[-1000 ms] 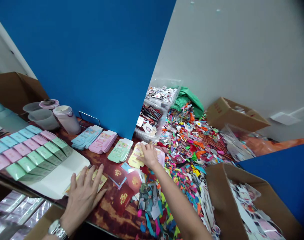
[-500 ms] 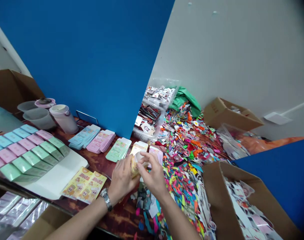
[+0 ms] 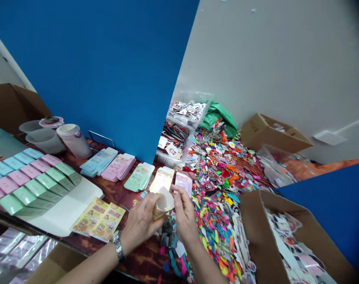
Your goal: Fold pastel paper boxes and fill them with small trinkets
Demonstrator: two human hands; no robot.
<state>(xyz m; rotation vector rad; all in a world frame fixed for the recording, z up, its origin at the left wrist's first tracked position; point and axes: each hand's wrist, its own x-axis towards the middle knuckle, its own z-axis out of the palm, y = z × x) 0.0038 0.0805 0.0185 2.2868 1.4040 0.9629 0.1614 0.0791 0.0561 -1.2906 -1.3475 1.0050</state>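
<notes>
My left hand [image 3: 142, 216] is closed round a small yellow cardboard box [image 3: 158, 213]. The box's top stands open towards me, and its white inside [image 3: 166, 200] shows. A metal watch is on my left wrist. Close to the box's right side, my right hand [image 3: 184, 213] has its fingers bent and a little apart, with nothing visible in them. Whether a fingertip touches the box rim is hard to tell. Two flat yellow printed boxes [image 3: 99, 219] lie left of my left wrist. Behind my hands are yellow flat boxes [image 3: 162, 178] and purple ones [image 3: 183, 183].
Green [image 3: 139, 176], pink [image 3: 118, 166] and blue [image 3: 98, 161] flat boxes lie along the blue partition [image 3: 108, 71]. Rows of filled-out boxes [image 3: 39, 192] stand at left. Small colourful pieces [image 3: 217, 225] heap up at right, beside a cardboard carton [image 3: 263, 232].
My right hand has drawn back from the box's top, slightly right and down. The box's opening is now spread wide and shows its white inside. My left hand keeps its hold.
</notes>
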